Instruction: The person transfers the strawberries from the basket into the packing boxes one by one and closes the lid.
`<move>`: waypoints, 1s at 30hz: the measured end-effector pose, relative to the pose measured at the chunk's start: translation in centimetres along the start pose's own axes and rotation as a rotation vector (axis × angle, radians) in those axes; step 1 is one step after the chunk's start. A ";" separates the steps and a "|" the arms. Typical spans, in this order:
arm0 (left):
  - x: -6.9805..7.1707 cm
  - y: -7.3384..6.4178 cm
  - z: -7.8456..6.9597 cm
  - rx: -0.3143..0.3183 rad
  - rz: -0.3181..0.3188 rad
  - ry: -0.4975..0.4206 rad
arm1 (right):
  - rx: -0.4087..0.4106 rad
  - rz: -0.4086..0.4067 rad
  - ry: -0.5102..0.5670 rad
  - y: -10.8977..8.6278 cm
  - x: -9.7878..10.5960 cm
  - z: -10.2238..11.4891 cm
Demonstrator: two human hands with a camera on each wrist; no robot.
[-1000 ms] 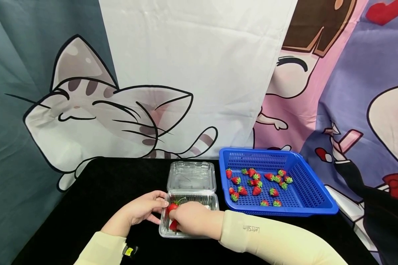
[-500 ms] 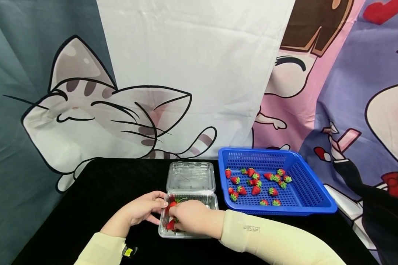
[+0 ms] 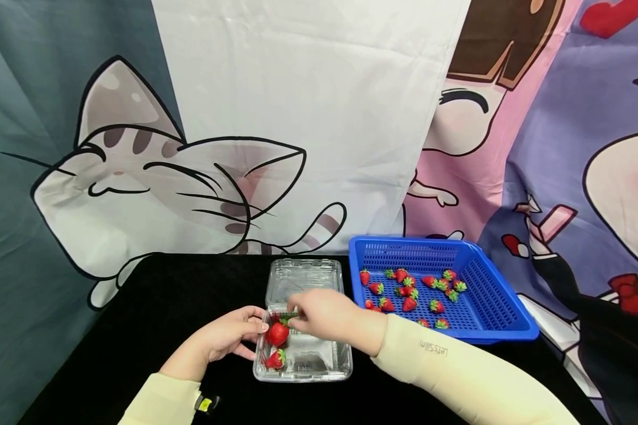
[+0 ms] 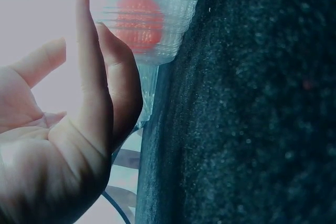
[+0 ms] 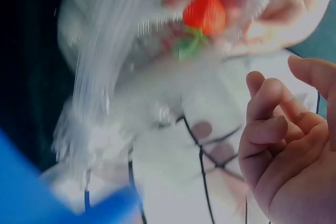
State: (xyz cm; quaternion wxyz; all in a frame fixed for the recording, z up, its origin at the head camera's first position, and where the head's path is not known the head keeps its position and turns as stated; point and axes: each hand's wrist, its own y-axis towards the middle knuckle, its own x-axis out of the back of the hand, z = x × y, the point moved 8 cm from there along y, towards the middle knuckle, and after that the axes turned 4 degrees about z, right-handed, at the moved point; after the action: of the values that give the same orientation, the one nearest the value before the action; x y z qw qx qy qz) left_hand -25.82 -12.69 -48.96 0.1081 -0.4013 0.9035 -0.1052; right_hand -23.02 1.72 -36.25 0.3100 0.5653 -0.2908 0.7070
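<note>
A clear plastic clamshell box [image 3: 319, 361] lies with its lid [image 3: 303, 282] folded back. Along its left side sit a large red strawberry [image 3: 278, 334] and another strawberry [image 3: 275, 359] with green leaves toward the middle. My left hand [image 3: 234, 333] holds the box by its left rim, a fingertip over the edge and other fingers along the outer wall. In the left wrist view, red fruit shows through the ribbed wall [image 4: 173, 24]. My right hand [image 3: 324, 314] is raised over the box's back right part; the right wrist view shows its loosely bent fingers [image 5: 268, 103] holding nothing.
A blue plastic basket [image 3: 502, 307] with several strawberries [image 3: 409, 304] stands to the right of the box. Black cloth [image 3: 202, 283] covers the table. Behind hangs a printed curtain [image 3: 319, 118] with cartoon figures.
My right hand has let go of the strawberry in the box and lifted up, back and to the right. The left hand has stayed at the box's rim.
</note>
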 end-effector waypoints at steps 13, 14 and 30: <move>0.0 0.0 -0.1 -0.006 -0.011 0.012 | -0.248 -0.160 0.136 -2.0 6.3 -8.7; 0.0 0.0 -0.2 -0.006 -0.011 0.013 | -0.270 -0.164 0.136 -2.1 6.4 -9.6; 0.1 0.0 0.1 -0.002 0.001 0.003 | -0.483 0.012 -0.050 -4.8 4.7 -22.3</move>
State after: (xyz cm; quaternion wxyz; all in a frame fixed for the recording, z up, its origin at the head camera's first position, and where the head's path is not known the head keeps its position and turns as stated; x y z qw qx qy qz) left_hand -25.87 -12.76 -49.02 0.1064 -0.4008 0.9039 -0.1047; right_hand -33.95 22.33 -35.65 0.4248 0.4904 -0.4625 0.6043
